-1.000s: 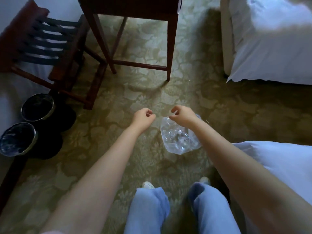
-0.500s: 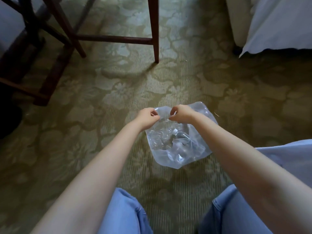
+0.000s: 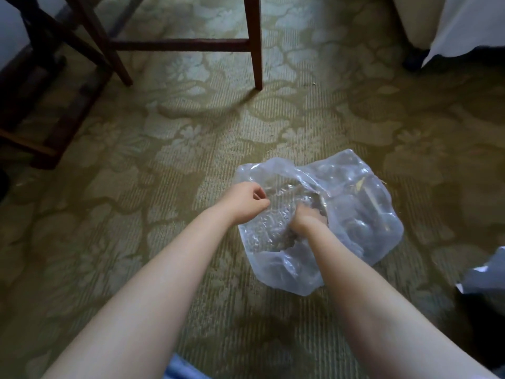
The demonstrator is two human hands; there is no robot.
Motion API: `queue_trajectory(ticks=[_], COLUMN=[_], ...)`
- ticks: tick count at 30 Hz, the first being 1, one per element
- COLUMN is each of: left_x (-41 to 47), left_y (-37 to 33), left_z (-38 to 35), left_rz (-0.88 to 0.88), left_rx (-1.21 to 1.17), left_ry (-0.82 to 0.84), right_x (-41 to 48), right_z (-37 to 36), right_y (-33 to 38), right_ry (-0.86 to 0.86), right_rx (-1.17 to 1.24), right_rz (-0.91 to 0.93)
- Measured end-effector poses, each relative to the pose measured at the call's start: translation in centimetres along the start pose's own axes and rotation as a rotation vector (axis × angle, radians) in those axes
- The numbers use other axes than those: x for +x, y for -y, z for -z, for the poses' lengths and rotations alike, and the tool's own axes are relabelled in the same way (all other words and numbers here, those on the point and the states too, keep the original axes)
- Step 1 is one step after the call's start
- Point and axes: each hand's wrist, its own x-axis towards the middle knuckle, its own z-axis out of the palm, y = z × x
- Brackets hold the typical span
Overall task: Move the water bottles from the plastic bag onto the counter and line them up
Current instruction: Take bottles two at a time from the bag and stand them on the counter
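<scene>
Head view: one clear plastic bag point(image 3: 363, 242) lies on the patterned green carpet point(image 3: 169, 160), its mouth open toward the person. The water bottles point(image 3: 355, 212) are inside it and show only as blurred, rounded clear shapes through the film, so their number cannot be told.

Two bare hands are at the bag. The left hand point(image 3: 246, 199) has its fingers curled and pinches the film at the left edge of the mouth. The right hand point(image 3: 307, 218) reaches into the mouth. Crumpled plastic hides its fingers, so whether it grips anything cannot be told.

Beyond the bag, two dark wooden legs point(image 3: 256, 42) stand on the carpet, joined by one crossbar point(image 3: 180, 45). One further dark wooden frame point(image 3: 46, 110) stands at far left. One white bed sheet point(image 3: 464, 26) hangs at upper right, and one pale cloth point(image 3: 492, 272) shows at the right edge. Blue denim point(image 3: 181, 370) shows at the bottom edge.
</scene>
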Motion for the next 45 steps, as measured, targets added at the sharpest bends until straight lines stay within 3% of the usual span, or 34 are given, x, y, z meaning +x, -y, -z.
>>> queue_trajectory(ticks=[5, 8, 16, 20, 23, 27, 31, 34, 36, 39, 41, 45], left_x=[-0.8, -0.5, 0.6, 0.2, -0.6, -1.1, -0.7, -0.9, -1.0, -0.8, -0.5, 0.5], left_y=[0.7, 1.1, -0.5, -0.9, -1.7, -3.2, -2.5, -0.8, 0.4, 1.6, 1.5, 0.1], left_z=[0.0, 0.8, 2.2, 2.5, 2.7, 1.9, 2.2, 2.3, 2.2, 2.0, 1.7, 0.3], left_rz=[0.022, 0.021, -0.009, -0.052, -0.165, -0.261, -0.181, -0.085, -0.024, 0.017, 0.004, -0.026], left_rx=[0.003, -0.051, -0.366, -0.320, -0.364, -0.403, -0.371, -0.233, -0.191, -0.209, -0.178, -0.221], left_ry=[0.004, -0.037, -0.373, -0.452, -0.315, -0.168, -0.282, -0.244, -0.171, -0.060, -0.015, 0.045], right_x=[1.0, 0.9, -3.8, -6.9, -9.0, -10.5, -10.7, -9.4, -8.0, -5.9, -4.6, -2.4], right_z=[-0.3, 0.8, 5.8, 10.2, 13.2, 14.4, 13.4, 12.0, 10.4, 8.5, 8.5, 10.2], right_y=[0.3, 0.7, 1.4, 1.9, 2.5, 4.0, 5.4, 4.3, 2.7, 0.0, -1.7, -4.3], right_ry=[0.038, -0.044, -0.356, -0.484, -0.614, -0.721, -0.654, -0.385, -0.213, -0.069, -0.053, -0.099], right_rx=[-0.041, 0.013, 0.506, 0.847, 1.067, 1.176, 1.157, 1.197, 1.190, 0.770, 0.528, 0.568], right_rz=[0.079, 0.223, 0.633, 0.588, 0.525, 0.430, 0.431, 0.545, 0.501, 0.319, 0.238, 0.189])
